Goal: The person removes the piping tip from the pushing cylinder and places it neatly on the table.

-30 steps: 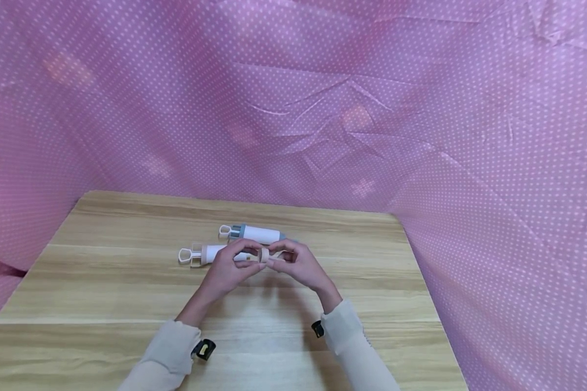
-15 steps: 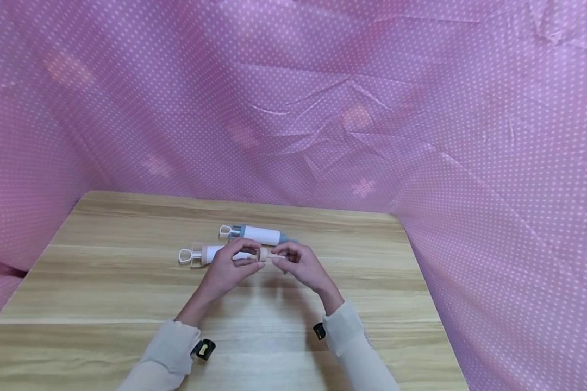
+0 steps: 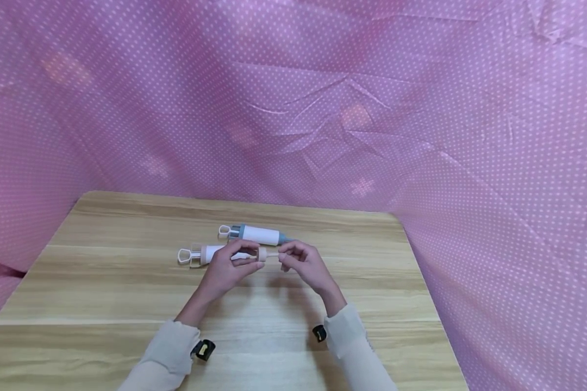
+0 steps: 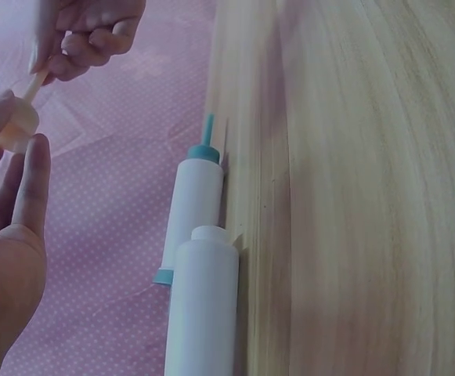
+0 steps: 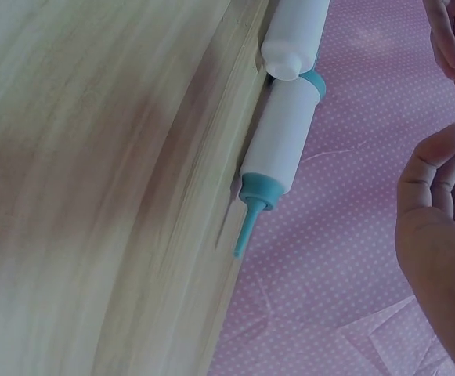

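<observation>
A beige nozzle cap (image 3: 261, 254) with a thin stem is held above the table in front of me. My left hand (image 3: 229, 270) grips the cap's wide rim between thumb and fingers. At the far end of the stem (image 4: 34, 85), my right hand (image 3: 306, 266) pinches with thumb and fingertips. Under and behind the left hand lies a syringe-like decorating press with a beige collar and white barrel (image 3: 212, 253); in the left wrist view its barrel ends in a bare white neck (image 4: 210, 233). The left hand hides part of it in the head view.
Just behind lies a second decorating press (image 3: 261, 234), white with teal ends, its teal nozzle (image 5: 250, 223) attached. Both rest on a wood-grain table (image 3: 127, 293). A pink dotted cloth (image 3: 293, 108) hangs behind and along the sides.
My right hand has slid rightward from the cap to the stem's tip, uncovering the stem. The left hand and the cap have hardly moved; both presses lie as before.
</observation>
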Available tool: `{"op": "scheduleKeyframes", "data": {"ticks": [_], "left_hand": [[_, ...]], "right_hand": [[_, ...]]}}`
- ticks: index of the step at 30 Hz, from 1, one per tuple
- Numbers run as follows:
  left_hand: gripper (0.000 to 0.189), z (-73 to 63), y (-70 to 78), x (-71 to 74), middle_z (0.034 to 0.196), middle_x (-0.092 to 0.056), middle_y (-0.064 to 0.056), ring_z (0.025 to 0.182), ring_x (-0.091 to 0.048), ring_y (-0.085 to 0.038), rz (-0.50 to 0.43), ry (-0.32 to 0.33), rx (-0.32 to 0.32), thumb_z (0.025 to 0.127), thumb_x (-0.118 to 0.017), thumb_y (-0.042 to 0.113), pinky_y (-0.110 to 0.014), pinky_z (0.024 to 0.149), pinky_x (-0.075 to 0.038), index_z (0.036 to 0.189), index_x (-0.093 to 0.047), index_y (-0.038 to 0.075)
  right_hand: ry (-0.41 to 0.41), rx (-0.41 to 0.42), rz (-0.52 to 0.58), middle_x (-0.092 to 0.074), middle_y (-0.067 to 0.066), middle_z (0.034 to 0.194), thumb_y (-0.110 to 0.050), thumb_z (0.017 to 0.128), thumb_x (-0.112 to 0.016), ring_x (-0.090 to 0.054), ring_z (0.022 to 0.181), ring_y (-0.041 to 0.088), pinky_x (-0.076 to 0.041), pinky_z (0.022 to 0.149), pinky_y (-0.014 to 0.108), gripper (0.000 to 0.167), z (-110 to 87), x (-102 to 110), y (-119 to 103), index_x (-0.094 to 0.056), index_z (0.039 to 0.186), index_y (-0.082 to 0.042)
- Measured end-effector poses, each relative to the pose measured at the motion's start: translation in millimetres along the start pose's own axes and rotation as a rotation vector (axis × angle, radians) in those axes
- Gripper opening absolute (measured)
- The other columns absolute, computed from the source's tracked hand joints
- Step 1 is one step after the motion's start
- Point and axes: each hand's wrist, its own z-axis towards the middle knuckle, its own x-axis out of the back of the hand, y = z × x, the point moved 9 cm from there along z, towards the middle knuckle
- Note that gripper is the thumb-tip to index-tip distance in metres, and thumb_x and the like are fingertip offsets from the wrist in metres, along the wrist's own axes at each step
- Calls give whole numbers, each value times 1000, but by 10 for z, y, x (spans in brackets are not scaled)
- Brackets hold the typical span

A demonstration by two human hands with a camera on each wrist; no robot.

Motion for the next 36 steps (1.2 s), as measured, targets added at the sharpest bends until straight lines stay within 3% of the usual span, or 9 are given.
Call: {"op": "scheduleKeyframes", "data": {"ticks": [4,11,17,23,32,36], "left_hand": [[34,-1,17,6,113,-65,-12,105,-65,-30,-4,8,-9,82,-85,5,-31,86,-59,113,-68,4],[32,-4,51,30,110,-67,-12,100,-69,-21,-6,17,-40,81,-85,3,-32,83,-60,109,-71,4],[31,-8,76,57,109,-69,-13,100,-69,-18,7,36,-63,80,-85,1,-31,82,-60,108,-73,1],[31,-23,92,65,111,-69,-17,102,-68,-22,-5,47,-98,77,-84,-5,-30,81,-60,107,-74,-3],[34,-29,86,70,114,-68,-22,103,-67,-14,-45,59,-119,75,-83,-12,-30,81,-59,107,-74,-5],[34,-38,77,63,116,-68,-20,104,-67,-13,-34,53,-106,76,-84,-8,-31,82,-59,108,-74,-2]], "right_hand": [[4,15,58,-69,6,92,-1,99,-63,-66,76,14,-59,75,29,27,-7,8,8,-55,114,20],[21,33,125,-73,16,98,1,99,-61,-69,78,15,-60,77,31,19,-22,18,2,-59,113,15],[18,33,160,-74,14,98,3,99,-59,-70,78,14,-60,79,32,26,-29,-21,-6,-52,116,22],[4,32,177,-73,19,100,4,99,-59,-70,79,14,-60,79,32,28,-29,-69,1,-50,116,25],[-13,45,190,-65,39,107,5,98,-59,-70,79,14,-60,80,31,23,-12,-131,-8,-54,113,22],[-19,51,181,-67,35,106,7,97,-59,-70,80,14,-60,79,30,21,-11,-148,-12,-55,112,21]]}}
